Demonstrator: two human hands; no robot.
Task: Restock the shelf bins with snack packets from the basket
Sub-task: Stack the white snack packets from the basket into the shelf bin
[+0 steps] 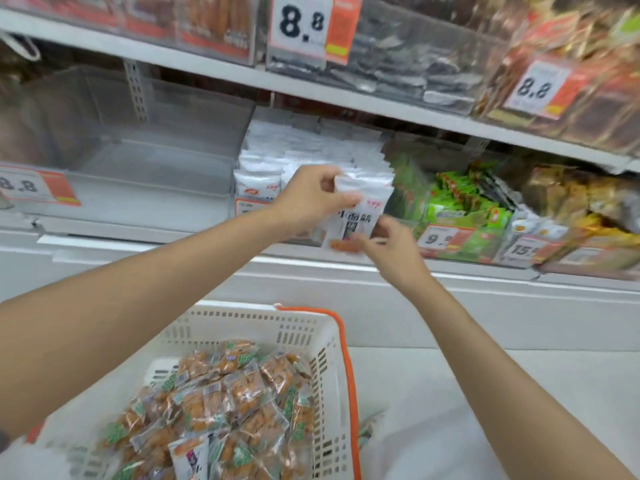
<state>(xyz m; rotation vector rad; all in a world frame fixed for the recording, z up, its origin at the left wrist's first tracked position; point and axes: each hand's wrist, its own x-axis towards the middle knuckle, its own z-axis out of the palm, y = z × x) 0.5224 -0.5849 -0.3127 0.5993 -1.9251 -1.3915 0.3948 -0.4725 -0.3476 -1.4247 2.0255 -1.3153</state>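
My left hand [311,197] grips the top of a stack of white snack packets [356,216] with black lettering. The stack hangs in front of the clear shelf bin [277,161] filled with matching white packets. My right hand [389,244] pinches the stack's lower edge from below. Lower in view stands the white basket [304,327] with an orange handle. It holds several clear packets of orange-brown snacks [221,403] and one white packet [192,459].
An empty clear bin [138,157] sits left of the white-packet bin. Green packets [460,199] and yellow-brown packets [575,202] fill bins to the right. The upper shelf [311,88] carries more bins with 8.8 price tags. A white ledge [450,299] runs below the shelf.
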